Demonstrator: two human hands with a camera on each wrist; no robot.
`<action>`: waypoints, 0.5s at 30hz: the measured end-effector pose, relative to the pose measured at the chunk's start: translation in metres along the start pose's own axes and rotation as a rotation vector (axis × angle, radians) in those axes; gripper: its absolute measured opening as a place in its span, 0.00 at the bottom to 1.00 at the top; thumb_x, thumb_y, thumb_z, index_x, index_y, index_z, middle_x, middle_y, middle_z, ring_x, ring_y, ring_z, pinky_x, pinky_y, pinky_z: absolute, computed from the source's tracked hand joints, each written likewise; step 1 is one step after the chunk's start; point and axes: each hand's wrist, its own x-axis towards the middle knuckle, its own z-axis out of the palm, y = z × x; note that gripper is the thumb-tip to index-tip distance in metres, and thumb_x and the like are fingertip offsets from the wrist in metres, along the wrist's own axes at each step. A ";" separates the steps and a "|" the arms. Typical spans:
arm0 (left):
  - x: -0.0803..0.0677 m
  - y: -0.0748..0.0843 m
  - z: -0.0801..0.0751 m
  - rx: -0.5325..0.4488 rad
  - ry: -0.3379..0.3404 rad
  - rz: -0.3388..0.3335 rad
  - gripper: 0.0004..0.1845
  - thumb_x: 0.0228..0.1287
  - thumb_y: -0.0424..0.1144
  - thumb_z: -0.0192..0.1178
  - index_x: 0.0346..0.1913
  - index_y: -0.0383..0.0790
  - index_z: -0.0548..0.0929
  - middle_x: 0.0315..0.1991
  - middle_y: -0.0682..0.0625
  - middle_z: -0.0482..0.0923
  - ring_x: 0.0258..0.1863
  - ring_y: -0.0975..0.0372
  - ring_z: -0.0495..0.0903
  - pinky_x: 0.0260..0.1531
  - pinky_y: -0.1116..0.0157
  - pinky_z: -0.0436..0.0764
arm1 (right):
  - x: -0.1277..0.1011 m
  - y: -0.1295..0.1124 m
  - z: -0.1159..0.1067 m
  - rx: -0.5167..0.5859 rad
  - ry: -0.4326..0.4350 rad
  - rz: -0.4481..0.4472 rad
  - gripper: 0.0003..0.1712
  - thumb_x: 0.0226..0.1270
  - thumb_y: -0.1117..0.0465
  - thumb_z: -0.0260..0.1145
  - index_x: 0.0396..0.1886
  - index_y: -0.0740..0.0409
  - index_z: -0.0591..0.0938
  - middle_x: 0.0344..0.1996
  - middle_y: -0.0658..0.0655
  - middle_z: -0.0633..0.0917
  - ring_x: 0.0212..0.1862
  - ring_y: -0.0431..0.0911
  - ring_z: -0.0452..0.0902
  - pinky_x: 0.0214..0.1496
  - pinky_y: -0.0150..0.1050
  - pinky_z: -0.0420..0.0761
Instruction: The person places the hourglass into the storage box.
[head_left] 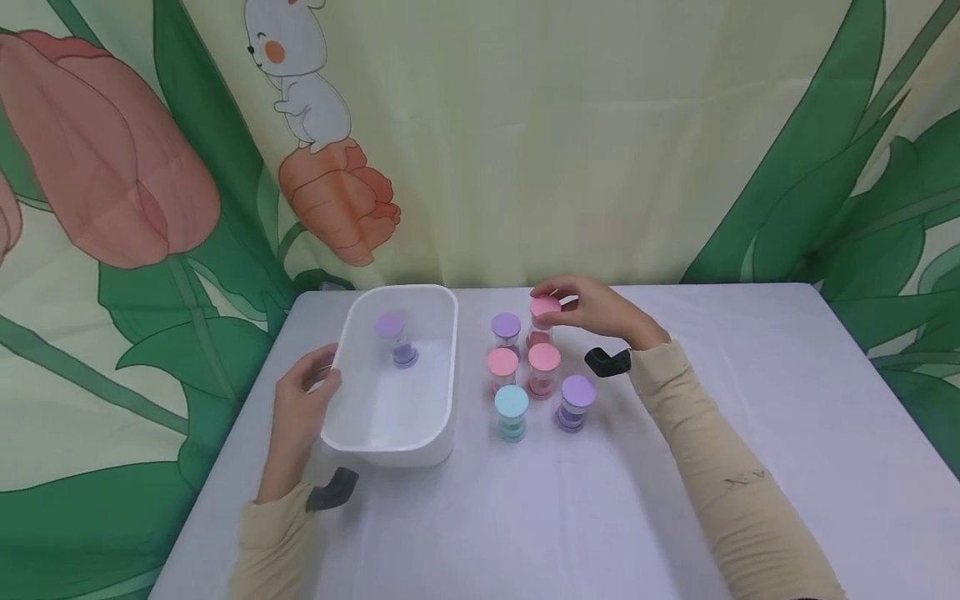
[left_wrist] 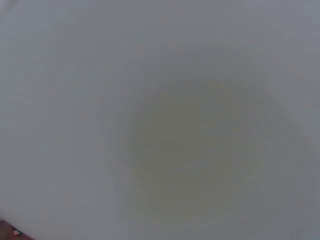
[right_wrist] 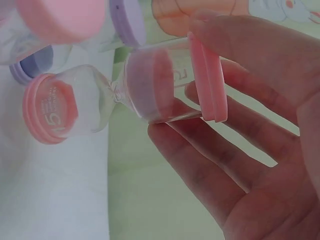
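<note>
My right hand (head_left: 600, 310) pinches the pink-capped top of an hourglass (head_left: 545, 310) between thumb and fingers. In the right wrist view, this hourglass (right_wrist: 150, 85) has clear glass, pink ends marked 15 and coloured sand at the held end. Just in front stand two other pink hourglasses, one on the left (head_left: 502, 362) and one on the right (head_left: 544, 358). At the left side of a white tub (head_left: 390, 442), my left hand (head_left: 300, 408) rests thumb and fingertips against the rim. A purple hourglass (head_left: 392, 325) is inside the tub. Only a blurred pale surface fills the left wrist view.
Beside the pink hourglasses stand a purple hourglass (head_left: 506, 325) at the back, a light blue one (head_left: 512, 403) in front and another purple one (head_left: 577, 392) at the right. A white cloth covers the table (head_left: 525, 525). Behind it hangs a printed curtain (head_left: 525, 150).
</note>
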 end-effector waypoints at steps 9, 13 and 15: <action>-0.003 0.001 0.000 -0.016 -0.013 -0.010 0.23 0.72 0.42 0.54 0.68 0.50 0.74 0.64 0.47 0.76 0.60 0.53 0.77 0.42 0.71 0.81 | 0.009 -0.009 -0.001 0.006 0.024 -0.058 0.23 0.63 0.63 0.71 0.56 0.65 0.80 0.48 0.60 0.83 0.53 0.51 0.77 0.60 0.47 0.80; -0.004 0.003 0.000 -0.024 -0.015 -0.015 0.23 0.72 0.43 0.54 0.68 0.51 0.74 0.64 0.47 0.76 0.58 0.52 0.79 0.42 0.70 0.82 | 0.012 -0.014 -0.002 -0.023 0.032 -0.082 0.22 0.63 0.64 0.71 0.55 0.66 0.80 0.48 0.61 0.83 0.52 0.52 0.76 0.59 0.46 0.80; -0.004 0.003 0.000 -0.024 -0.017 -0.023 0.23 0.72 0.43 0.54 0.68 0.51 0.74 0.64 0.46 0.76 0.58 0.52 0.79 0.42 0.69 0.82 | 0.012 -0.016 -0.002 -0.042 0.036 -0.087 0.22 0.63 0.65 0.71 0.56 0.67 0.80 0.48 0.61 0.82 0.52 0.52 0.76 0.59 0.46 0.80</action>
